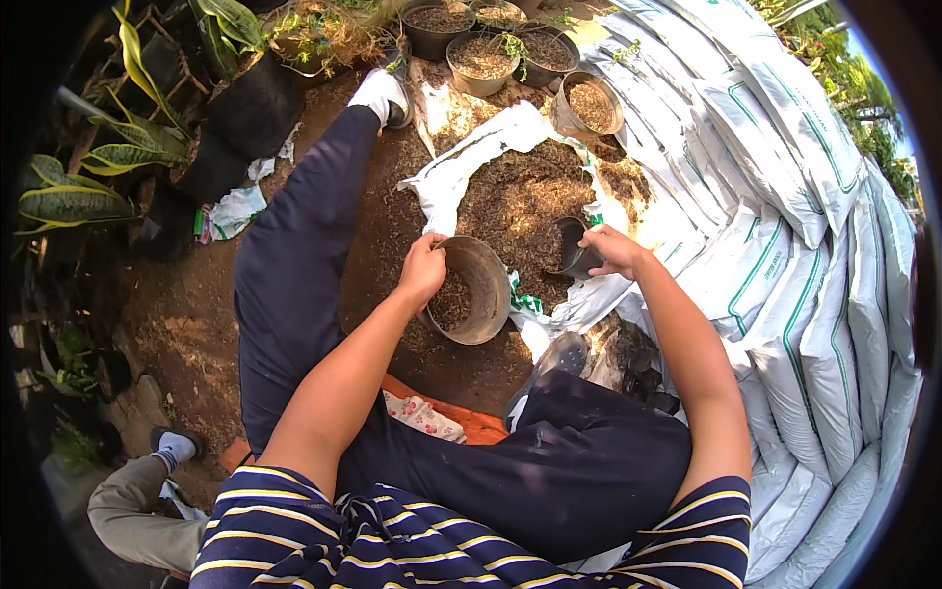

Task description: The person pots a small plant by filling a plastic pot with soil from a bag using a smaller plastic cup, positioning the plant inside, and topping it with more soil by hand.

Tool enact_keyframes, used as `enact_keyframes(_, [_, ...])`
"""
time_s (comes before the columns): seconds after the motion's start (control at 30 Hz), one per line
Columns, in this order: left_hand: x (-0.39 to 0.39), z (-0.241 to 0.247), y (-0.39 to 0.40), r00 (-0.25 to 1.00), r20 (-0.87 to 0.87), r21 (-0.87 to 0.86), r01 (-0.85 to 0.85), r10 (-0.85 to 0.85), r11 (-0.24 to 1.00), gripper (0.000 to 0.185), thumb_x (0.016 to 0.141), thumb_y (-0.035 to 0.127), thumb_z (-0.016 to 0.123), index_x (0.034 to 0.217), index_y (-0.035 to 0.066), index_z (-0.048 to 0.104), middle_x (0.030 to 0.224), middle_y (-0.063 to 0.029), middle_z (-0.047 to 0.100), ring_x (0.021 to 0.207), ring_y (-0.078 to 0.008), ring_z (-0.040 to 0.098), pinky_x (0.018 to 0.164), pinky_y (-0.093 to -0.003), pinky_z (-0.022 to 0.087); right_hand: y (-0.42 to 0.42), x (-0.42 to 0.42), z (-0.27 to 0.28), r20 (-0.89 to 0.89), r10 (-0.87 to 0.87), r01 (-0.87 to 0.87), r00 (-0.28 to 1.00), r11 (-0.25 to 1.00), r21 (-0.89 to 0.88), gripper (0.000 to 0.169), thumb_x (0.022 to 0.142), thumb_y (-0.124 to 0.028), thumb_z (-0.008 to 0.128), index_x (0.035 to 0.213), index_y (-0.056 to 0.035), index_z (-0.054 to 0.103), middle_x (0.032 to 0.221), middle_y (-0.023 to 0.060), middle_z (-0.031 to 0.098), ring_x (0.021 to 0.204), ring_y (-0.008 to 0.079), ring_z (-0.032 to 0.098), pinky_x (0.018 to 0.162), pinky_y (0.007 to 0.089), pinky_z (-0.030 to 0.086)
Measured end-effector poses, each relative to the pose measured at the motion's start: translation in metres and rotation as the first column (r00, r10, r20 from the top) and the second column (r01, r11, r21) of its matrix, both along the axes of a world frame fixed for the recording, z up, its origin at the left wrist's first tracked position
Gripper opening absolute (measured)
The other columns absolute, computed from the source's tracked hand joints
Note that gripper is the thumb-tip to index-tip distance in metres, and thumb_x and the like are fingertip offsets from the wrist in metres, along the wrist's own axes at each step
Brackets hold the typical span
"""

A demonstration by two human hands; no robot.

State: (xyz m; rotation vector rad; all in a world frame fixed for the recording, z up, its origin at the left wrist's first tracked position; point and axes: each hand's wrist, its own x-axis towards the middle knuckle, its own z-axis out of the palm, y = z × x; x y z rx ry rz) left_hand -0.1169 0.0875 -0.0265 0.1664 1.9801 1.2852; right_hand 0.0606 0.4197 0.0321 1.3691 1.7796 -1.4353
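Note:
My left hand [424,274] grips the rim of a round plastic plant pot [491,294], tilted, with some brown soil mix [450,300] inside. My right hand [609,252] holds a smaller black pot [572,247] by its rim, its mouth against the heap of loose soil mix [515,210]. That heap lies in an opened white sack [450,177] between my legs, with the sack's edge folded down around it. What the small pot contains is hidden from view.
Several filled pots [482,62] stand beyond the sack. Stacked white sacks [751,265] with green print rise on the right. Snake plants [73,195] in black bags line the left. Another person's leg [140,508] shows at lower left. An orange seat [486,427] is under me.

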Motion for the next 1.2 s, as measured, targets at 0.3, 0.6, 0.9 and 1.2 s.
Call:
enact_keyframes(0.3, [-0.006,-0.010,-0.009,1.000,-0.017,-0.012,-0.008,0.008,1.000,0.025,0.101,0.008,0.051,0.120,0.002,0.067,0.109,-0.0107,0.068,0.102,-0.0204,0.061,0.093,-0.0383,0.047,0.012,0.008,0.019,-0.306,-0.216,0.220,0.927,0.975,-0.021,0.058,0.093,-0.025,0.066,0.144,-0.0096,0.043,0.136,0.0104,0.055,0.120,0.0279,0.056,0.099,0.0456,0.060])
enact_keyframes(0.6, [-0.006,-0.007,-0.008,1.000,-0.013,-0.001,0.013,-0.013,1.000,0.031,0.098,0.008,0.049,0.123,0.001,0.066,0.108,-0.0166,0.069,0.098,-0.0255,0.065,0.087,-0.0418,0.049,-0.029,-0.013,0.048,-0.352,0.064,-0.018,0.934,0.991,0.133,0.059,0.087,-0.026,0.077,0.139,-0.0095,0.053,0.126,0.0113,0.063,0.110,0.0242,0.065,0.092,0.0415,0.057])
enact_keyframes(0.9, [-0.007,-0.014,-0.009,0.999,0.000,0.033,0.040,-0.040,0.999,0.024,0.103,0.005,0.050,0.121,0.003,0.065,0.109,-0.0064,0.068,0.099,-0.0148,0.059,0.091,-0.0332,0.047,-0.122,-0.053,0.060,-0.282,0.649,-0.468,0.707,0.727,0.502,0.072,0.074,-0.030,0.087,0.136,-0.0099,0.057,0.130,0.0209,0.056,0.122,0.0358,0.057,0.107,0.0419,0.047])
enact_keyframes(1.2, [0.000,-0.004,-0.006,0.999,0.043,0.044,0.020,-0.022,0.999,0.024,0.104,0.004,0.048,0.121,0.002,0.064,0.112,-0.0065,0.069,0.101,-0.0155,0.061,0.092,-0.0337,0.047,-0.111,-0.054,0.063,-0.130,0.710,-0.445,0.692,0.561,0.698,0.071,0.072,-0.030,0.088,0.134,-0.0123,0.059,0.123,0.0233,0.056,0.117,0.0427,0.059,0.103,0.0478,0.050])
